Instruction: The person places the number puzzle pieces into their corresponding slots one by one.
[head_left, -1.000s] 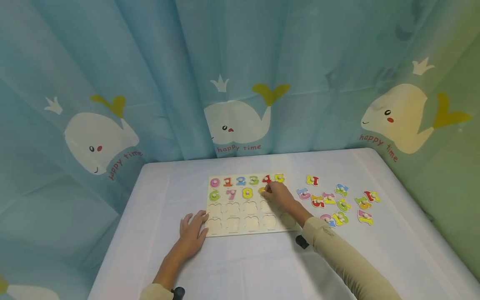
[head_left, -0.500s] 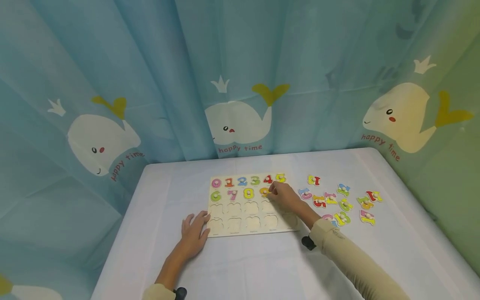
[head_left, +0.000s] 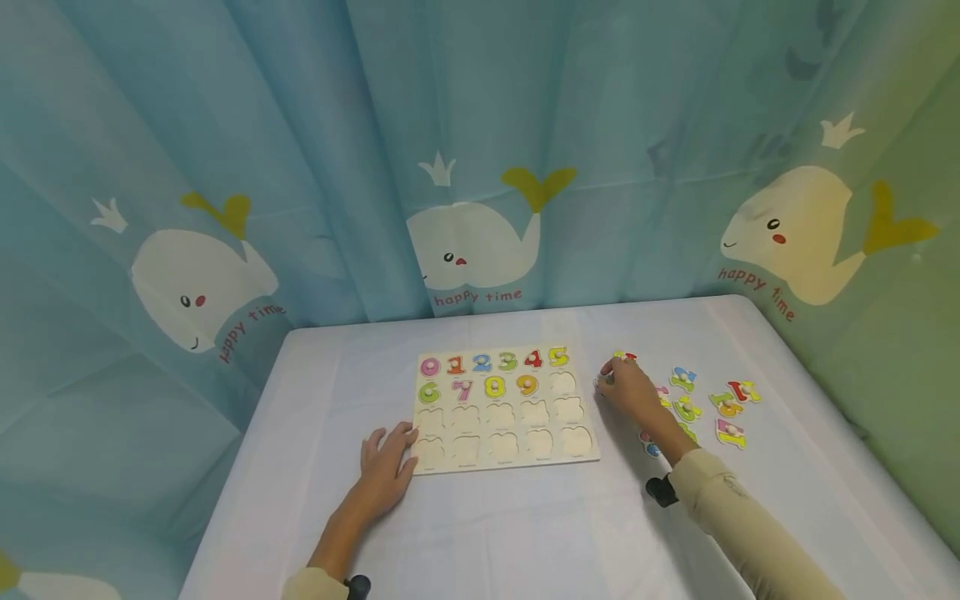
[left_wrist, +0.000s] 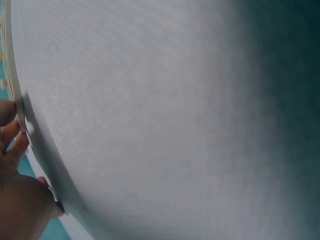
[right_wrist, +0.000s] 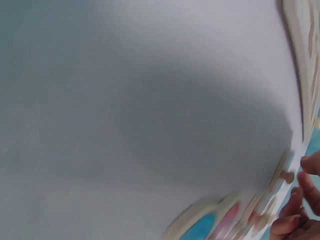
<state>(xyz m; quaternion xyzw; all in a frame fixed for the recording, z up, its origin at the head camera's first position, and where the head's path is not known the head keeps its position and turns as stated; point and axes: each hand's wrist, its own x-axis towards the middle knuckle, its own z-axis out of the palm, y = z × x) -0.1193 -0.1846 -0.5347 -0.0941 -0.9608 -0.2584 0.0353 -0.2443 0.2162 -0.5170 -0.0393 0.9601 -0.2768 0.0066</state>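
A wooden number puzzle board (head_left: 480, 467) lies on the table, with knobbed numerals 0 to 9 in its upper rows and bare recesses elsewhere. My left hand (head_left: 386, 473) rests at its left edge, fingertips on the rim and fingers extended; the left wrist view shows the thumb (left_wrist: 57, 209) down by the cloth. To the right of the board, my right hand (head_left: 628, 390) reaches over the loose pieces, fingertips right at a blue-edged piece (head_left: 599, 383). In the right wrist view, thumb and forefinger stand apart beside that piece's wooden knob (right_wrist: 287, 176).
Several loose two-digit number pieces lie right of the board, including a blue one (head_left: 683, 379), a red-and-yellow one (head_left: 743, 392) and a pink-and-yellow one (head_left: 730, 433). My right forearm hides some. A blue curtain (head_left: 330, 250) with whales hangs behind the white table (head_left: 525, 533).
My right hand has left the 9, which sits in its recess, and moved right to the loose pieces. My left hand stays at the board's edge.
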